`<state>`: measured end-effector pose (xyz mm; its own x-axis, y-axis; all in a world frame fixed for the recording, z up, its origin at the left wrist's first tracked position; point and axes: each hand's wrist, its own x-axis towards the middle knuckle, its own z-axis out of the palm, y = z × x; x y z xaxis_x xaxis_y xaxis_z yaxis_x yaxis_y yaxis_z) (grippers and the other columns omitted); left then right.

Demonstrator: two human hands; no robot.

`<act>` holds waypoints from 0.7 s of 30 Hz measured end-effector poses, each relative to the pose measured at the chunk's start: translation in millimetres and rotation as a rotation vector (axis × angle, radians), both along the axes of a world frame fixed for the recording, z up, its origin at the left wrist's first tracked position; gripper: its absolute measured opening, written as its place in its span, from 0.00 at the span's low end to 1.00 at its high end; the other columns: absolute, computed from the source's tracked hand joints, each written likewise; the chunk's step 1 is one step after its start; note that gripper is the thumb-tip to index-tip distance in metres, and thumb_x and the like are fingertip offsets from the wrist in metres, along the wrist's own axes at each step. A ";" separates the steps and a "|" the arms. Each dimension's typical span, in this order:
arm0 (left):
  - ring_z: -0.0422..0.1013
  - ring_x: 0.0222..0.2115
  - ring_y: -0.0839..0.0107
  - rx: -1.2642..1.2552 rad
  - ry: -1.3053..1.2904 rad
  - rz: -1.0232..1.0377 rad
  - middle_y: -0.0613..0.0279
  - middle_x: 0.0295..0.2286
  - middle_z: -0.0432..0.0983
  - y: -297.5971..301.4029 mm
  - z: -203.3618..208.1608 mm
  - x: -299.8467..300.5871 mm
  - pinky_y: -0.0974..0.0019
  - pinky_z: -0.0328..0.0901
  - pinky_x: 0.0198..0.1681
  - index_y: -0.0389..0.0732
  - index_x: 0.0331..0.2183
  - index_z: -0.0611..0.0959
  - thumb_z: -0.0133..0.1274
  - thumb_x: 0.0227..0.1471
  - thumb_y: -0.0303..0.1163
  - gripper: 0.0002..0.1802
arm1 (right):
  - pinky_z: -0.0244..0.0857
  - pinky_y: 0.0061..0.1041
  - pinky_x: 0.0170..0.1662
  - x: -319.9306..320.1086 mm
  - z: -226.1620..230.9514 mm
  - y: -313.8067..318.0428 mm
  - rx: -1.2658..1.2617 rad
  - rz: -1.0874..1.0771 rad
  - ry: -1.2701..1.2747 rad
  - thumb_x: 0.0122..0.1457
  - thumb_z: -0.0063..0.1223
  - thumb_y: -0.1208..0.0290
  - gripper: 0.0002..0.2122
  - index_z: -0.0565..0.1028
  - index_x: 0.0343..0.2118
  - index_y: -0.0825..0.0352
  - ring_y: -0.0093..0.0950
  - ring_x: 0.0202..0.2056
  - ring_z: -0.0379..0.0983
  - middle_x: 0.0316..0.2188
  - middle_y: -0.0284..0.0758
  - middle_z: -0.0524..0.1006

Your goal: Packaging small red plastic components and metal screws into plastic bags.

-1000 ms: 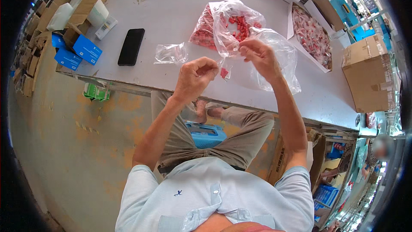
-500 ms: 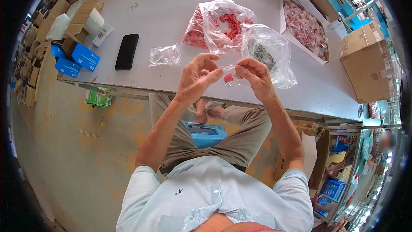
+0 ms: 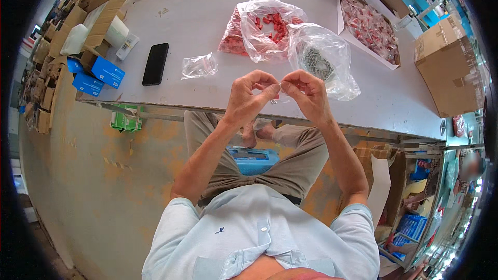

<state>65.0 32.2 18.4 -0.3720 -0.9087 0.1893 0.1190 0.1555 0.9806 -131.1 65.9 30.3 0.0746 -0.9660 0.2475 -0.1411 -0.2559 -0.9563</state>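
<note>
Over the table's front edge, my left hand (image 3: 250,97) and my right hand (image 3: 309,96) meet with their fingertips pinched together. Between them is a small clear plastic bag (image 3: 275,100), mostly hidden by the fingers; a bit of red and some metal show below it. Just beyond my hands, an open clear bag holds grey metal screws (image 3: 316,63). Left of that, another open bag contains small red pieces (image 3: 277,27), beside a fuller bag of red pieces (image 3: 232,36). Flat clear little bags (image 3: 199,66) lie to the left of my hands.
A black phone (image 3: 155,64) and blue boxes (image 3: 108,71) are on the left of the table (image 3: 192,15). At the right stand a white tray of packed red bags (image 3: 369,31) and a cardboard box (image 3: 447,65). A person (image 3: 430,176) is partly visible at far right.
My hands have come together, the left moving right toward the right one. The small bag with its red piece, plainly visible before, is now mostly covered by my fingers.
</note>
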 end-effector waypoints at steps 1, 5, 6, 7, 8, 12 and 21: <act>0.79 0.30 0.75 0.001 -0.003 -0.001 0.61 0.29 0.84 0.4 0.0 -0.4 0.69 0.72 0.39 0.34 0.35 0.86 0.62 0.56 0.26 0.06 | 0.72 0.20 0.38 0.3 2.5 1.4 -0.023 -0.009 0.042 0.63 0.61 0.76 0.04 0.81 0.39 0.70 0.16 0.34 0.77 0.31 0.31 0.83; 0.79 0.30 0.75 -0.035 -0.066 -0.019 0.61 0.30 0.83 -1.6 -4.9 -1.1 0.68 0.74 0.38 0.34 0.36 0.85 0.61 0.57 0.25 0.05 | 0.72 0.21 0.39 -2.8 7.0 4.7 -0.024 -0.008 0.074 0.63 0.61 0.75 0.04 0.82 0.38 0.69 0.17 0.34 0.77 0.31 0.30 0.83; 0.79 0.31 0.74 -0.092 -0.110 -0.026 0.60 0.30 0.82 -2.0 -4.9 -1.5 0.69 0.76 0.36 0.33 0.37 0.84 0.60 0.59 0.23 0.04 | 0.72 0.22 0.39 -4.8 7.5 5.4 -0.022 -0.003 0.089 0.63 0.61 0.75 0.04 0.82 0.38 0.68 0.17 0.34 0.77 0.31 0.30 0.83; 0.79 0.31 0.74 -0.090 -0.111 -0.029 0.60 0.30 0.82 -1.2 -4.3 -2.5 0.69 0.76 0.36 0.33 0.37 0.84 0.60 0.59 0.23 0.04 | 0.72 0.22 0.39 -6.5 8.0 6.1 -0.019 0.002 0.104 0.63 0.61 0.74 0.04 0.82 0.38 0.68 0.17 0.34 0.77 0.32 0.31 0.83; 0.79 0.31 0.74 -0.071 -0.106 -0.033 0.61 0.30 0.81 -0.3 -2.6 -3.7 0.69 0.76 0.36 0.34 0.37 0.84 0.60 0.59 0.23 0.04 | 0.72 0.22 0.39 -7.5 9.0 6.8 -0.017 0.000 0.103 0.63 0.61 0.74 0.04 0.82 0.38 0.68 0.17 0.34 0.77 0.32 0.31 0.83; 0.78 0.31 0.75 -0.064 -0.083 -0.072 0.61 0.30 0.81 0.6 -0.5 -6.0 0.70 0.76 0.35 0.34 0.37 0.84 0.60 0.58 0.22 0.04 | 0.71 0.22 0.40 -12.2 7.0 7.4 0.065 0.042 0.064 0.63 0.60 0.75 0.04 0.82 0.38 0.69 0.18 0.35 0.76 0.32 0.30 0.82; 0.77 0.32 0.75 0.032 0.002 -0.050 0.63 0.30 0.81 0.9 -2.3 -1.4 0.72 0.74 0.36 0.34 0.37 0.83 0.61 0.58 0.22 0.04 | 0.70 0.20 0.41 -13.6 4.5 14.0 0.120 0.029 -0.138 0.64 0.60 0.76 0.04 0.80 0.38 0.70 0.16 0.36 0.75 0.33 0.29 0.81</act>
